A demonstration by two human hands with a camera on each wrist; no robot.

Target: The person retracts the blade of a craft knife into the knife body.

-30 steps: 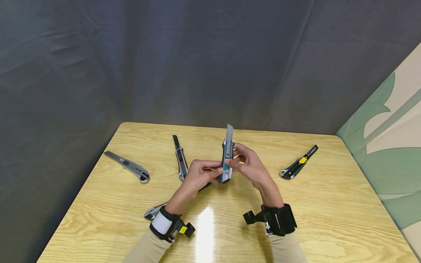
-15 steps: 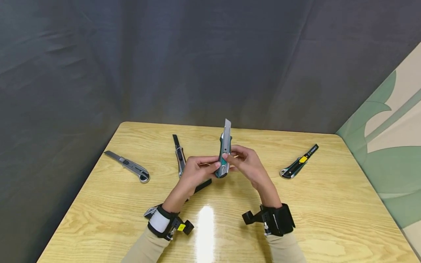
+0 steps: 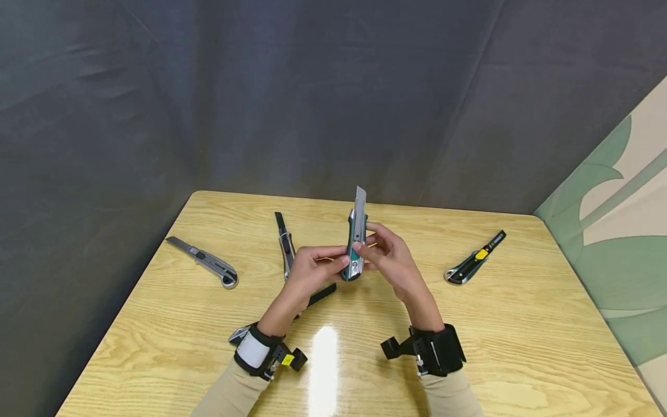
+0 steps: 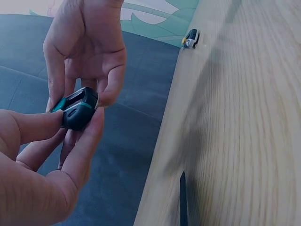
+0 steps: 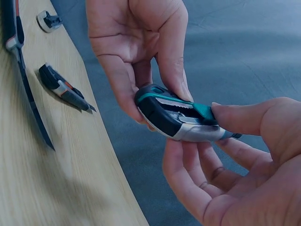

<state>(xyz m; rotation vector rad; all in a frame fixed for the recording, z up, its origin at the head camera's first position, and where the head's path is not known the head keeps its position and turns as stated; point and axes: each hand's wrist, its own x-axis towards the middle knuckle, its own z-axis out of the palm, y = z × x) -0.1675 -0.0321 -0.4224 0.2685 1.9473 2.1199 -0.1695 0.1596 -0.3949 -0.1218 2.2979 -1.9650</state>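
Observation:
A silver, black and green utility knife is held above the table, its blade extended and pointing away from me. My left hand pinches the rear end of its handle between thumb and fingers. From the other side, my right hand grips the handle, fingers beneath it. In the right wrist view, the right thumb presses against the green slider. The knife's rounded butt faces the camera in the left wrist view; its blade is hidden there.
On the wooden table lie a grey utility knife at left, a slimmer one behind my left hand, and a black-and-yellow one at right. Another knife lies partly hidden under my left forearm. A dark curtain hangs behind.
Both hands and the knife have shifted slightly left and away from me, mostly in the first half second. More of the knife under my left forearm shows now.

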